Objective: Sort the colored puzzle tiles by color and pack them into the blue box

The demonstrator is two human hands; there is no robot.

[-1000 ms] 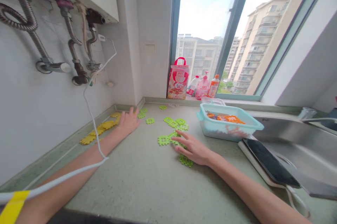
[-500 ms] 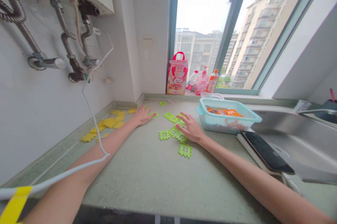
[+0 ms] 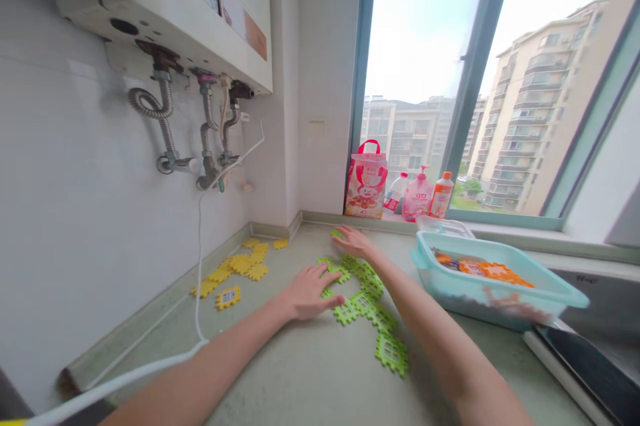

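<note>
My left hand [image 3: 311,294] splayed over the green pieces [image 3: 364,304], my right hand [image 3: 353,243] beyond — unclenched by the farthest piece [image 3: 336,234], yellow pieces [image 3: 241,264] off left.

Between the left forearm [image 3: 240,353] and the right forearm [image 3: 435,326], the counter [image 3: 285,373] is bare from the front up to the green pieces [image 3: 391,353]. Another lane runs toward the back edge, between the yellow pieces [image 3: 241,263] and the left hand [image 3: 310,294]; the left forearm bars it from the front. Rightward, the right forearm and the turquoise box [image 3: 440,283] pinch the room to a slim gap. By the left edge, a white cable [image 3: 199,266] hangs in the way.
</note>
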